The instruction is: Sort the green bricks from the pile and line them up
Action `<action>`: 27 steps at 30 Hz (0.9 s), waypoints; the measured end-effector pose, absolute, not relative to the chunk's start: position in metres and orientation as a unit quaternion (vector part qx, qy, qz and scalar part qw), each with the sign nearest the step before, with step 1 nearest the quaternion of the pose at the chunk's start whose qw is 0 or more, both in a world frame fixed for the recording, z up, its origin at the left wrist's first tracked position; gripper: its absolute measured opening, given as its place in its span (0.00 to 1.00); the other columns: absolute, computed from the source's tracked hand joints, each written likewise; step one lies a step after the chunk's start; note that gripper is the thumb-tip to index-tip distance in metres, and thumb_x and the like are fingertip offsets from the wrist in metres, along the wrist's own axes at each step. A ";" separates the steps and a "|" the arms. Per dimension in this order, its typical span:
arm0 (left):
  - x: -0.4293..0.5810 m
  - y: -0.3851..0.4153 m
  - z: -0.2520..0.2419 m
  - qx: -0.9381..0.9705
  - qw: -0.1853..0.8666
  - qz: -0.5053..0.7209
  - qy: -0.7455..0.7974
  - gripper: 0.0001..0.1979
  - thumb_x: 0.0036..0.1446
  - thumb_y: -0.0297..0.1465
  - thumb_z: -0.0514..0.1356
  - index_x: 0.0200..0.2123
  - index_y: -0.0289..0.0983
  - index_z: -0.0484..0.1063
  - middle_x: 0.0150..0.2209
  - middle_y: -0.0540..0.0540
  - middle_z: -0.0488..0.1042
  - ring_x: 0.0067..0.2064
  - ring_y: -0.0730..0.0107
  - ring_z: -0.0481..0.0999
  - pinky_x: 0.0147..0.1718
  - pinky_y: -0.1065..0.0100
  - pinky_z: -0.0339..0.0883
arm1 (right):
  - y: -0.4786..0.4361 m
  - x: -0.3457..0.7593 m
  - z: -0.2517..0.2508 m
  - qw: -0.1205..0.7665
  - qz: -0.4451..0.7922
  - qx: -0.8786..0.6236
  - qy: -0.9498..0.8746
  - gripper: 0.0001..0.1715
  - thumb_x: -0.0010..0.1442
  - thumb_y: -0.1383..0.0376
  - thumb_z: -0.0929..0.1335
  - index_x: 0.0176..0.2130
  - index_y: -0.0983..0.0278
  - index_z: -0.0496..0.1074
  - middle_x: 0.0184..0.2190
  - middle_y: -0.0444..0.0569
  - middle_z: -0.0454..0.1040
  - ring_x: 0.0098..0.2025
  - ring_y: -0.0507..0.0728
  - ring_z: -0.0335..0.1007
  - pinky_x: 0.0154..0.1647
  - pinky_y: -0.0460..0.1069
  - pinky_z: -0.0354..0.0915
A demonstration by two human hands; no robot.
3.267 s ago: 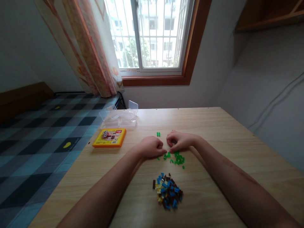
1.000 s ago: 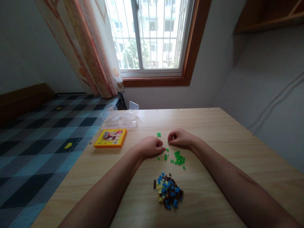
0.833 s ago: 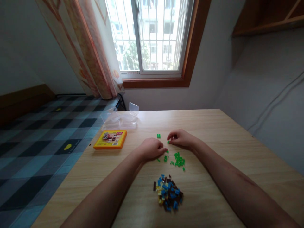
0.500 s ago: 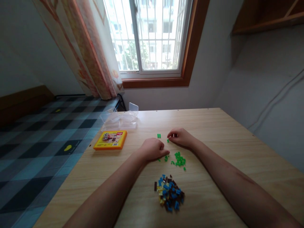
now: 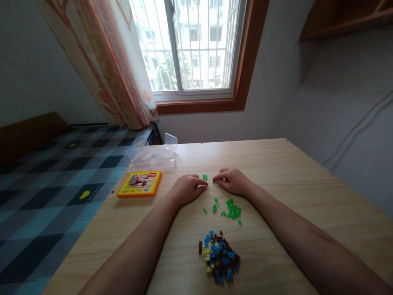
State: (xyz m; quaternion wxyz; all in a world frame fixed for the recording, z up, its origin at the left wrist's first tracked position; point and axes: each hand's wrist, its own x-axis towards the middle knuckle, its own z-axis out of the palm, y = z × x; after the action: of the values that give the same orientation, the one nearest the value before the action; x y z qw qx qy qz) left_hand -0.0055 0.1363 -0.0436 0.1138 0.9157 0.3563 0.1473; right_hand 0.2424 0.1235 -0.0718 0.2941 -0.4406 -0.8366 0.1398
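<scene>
Two green bricks (image 5: pixel 206 177) sit paired on the desk (image 5: pixel 276 164); the right hand (image 5: pixel 231 180) pinches a third brick (image 5: pixel 214 181), the half-open left hand (image 5: pixel 188 189) seemingly empty. Loose green pieces (image 5: pixel 233 210) and a mixed pile (image 5: pixel 219 258) (plenty, I see) lie unarranged.

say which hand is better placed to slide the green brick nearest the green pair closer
Likely the right hand: that green brick is at its fingertips; the left hand sits farther off.

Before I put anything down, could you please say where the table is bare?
The table is bare right of the right arm and along the far edge, right of the clear packaging. Green bricks and a mixed pile crowd the space between both arms; a yellow box sits near the left edge.
</scene>
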 end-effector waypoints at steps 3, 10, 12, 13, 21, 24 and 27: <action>-0.007 0.138 -0.044 0.917 0.095 0.133 0.363 0.13 0.65 0.38 0.58 0.47 0.49 0.82 0.35 0.48 0.79 0.33 0.68 0.76 0.34 0.69 0.63 | 0.126 0.242 -0.077 0.307 0.120 -0.437 -0.837 0.13 0.63 0.68 0.68 0.44 0.59 0.83 0.36 0.48 0.78 0.35 0.52 0.71 0.38 0.46 0.63; -0.006 0.139 -0.044 0.909 0.112 0.130 0.379 0.14 0.66 0.36 0.57 0.48 0.46 0.82 0.36 0.46 0.81 0.35 0.67 0.77 0.37 0.68 0.66 | 0.124 0.239 -0.076 0.304 0.100 -0.447 -0.835 0.13 0.63 0.67 0.69 0.44 0.58 0.82 0.37 0.48 0.77 0.35 0.52 0.70 0.38 0.46 0.63; -0.006 0.139 -0.044 0.909 0.113 0.128 0.380 0.14 0.66 0.36 0.57 0.48 0.46 0.82 0.36 0.46 0.81 0.35 0.66 0.78 0.37 0.68 0.66 | 0.122 0.236 -0.074 0.294 0.077 -0.460 -0.834 0.14 0.65 0.64 0.69 0.48 0.57 0.81 0.39 0.49 0.75 0.35 0.52 0.69 0.38 0.47 0.63; -0.006 0.139 -0.044 0.909 0.112 0.128 0.381 0.14 0.66 0.36 0.57 0.48 0.46 0.82 0.36 0.46 0.81 0.35 0.66 0.78 0.37 0.67 0.66 | 0.122 0.234 -0.074 0.290 0.066 -0.462 -0.836 0.15 0.66 0.63 0.68 0.50 0.56 0.80 0.40 0.49 0.75 0.36 0.52 0.69 0.39 0.48 0.63; -0.006 0.140 -0.045 0.909 0.109 0.130 0.380 0.14 0.65 0.36 0.58 0.49 0.45 0.81 0.37 0.45 0.81 0.36 0.64 0.78 0.37 0.67 0.67 | 0.125 0.229 -0.076 0.262 0.049 -0.448 -0.853 0.18 0.69 0.61 0.66 0.55 0.51 0.77 0.45 0.51 0.70 0.45 0.56 0.67 0.47 0.51 0.64; -0.005 0.140 -0.045 0.910 0.102 0.126 0.381 0.14 0.65 0.36 0.58 0.49 0.45 0.81 0.36 0.45 0.81 0.36 0.65 0.78 0.37 0.67 0.66 | 0.126 0.229 -0.077 0.252 0.045 -0.453 -0.854 0.18 0.69 0.60 0.66 0.55 0.49 0.77 0.46 0.52 0.70 0.46 0.57 0.67 0.48 0.51 0.64; -0.004 0.140 -0.044 0.911 0.096 0.119 0.383 0.15 0.65 0.36 0.58 0.50 0.45 0.81 0.35 0.45 0.81 0.35 0.65 0.78 0.36 0.67 0.66 | 0.126 0.229 -0.077 0.248 0.045 -0.458 -0.852 0.17 0.70 0.59 0.65 0.55 0.50 0.78 0.47 0.52 0.70 0.46 0.57 0.68 0.48 0.52 0.64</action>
State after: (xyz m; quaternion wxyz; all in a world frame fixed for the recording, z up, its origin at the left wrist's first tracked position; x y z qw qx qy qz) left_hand -0.0041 0.1402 -0.0443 0.0960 0.9108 0.3834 0.1192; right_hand 0.2293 0.1261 -0.0775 0.2483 -0.4582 -0.8523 0.0446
